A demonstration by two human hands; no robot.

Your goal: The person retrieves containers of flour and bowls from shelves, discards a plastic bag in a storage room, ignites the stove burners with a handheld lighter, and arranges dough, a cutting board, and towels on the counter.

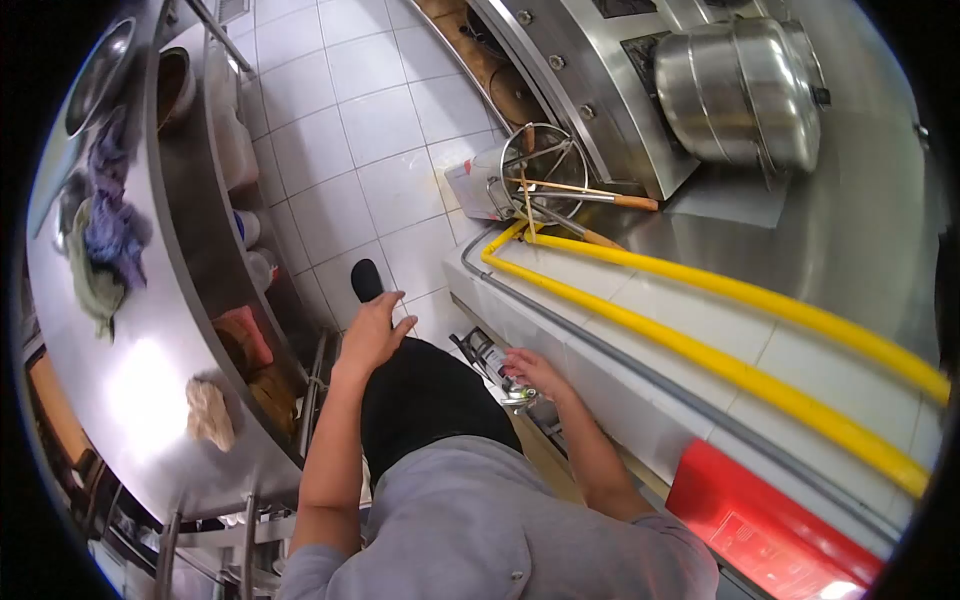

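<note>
The silver-and-white item [492,358] was low beside the tiled ledge [622,296], near the floor [385,195]. The right hand [537,372] was at it, with fingers bent; whether they gripped it or only touched it, I cannot tell. In my judgement, the step in hand was the handling of this item, and the next move called for a sure hold, with the knuckles kept away from the ledge. The left hand [372,333] was apart from it, fingers loosely spread, nothing visible in them. Farther out, a yellow pipe [700,363] ran along the ledge.
</note>
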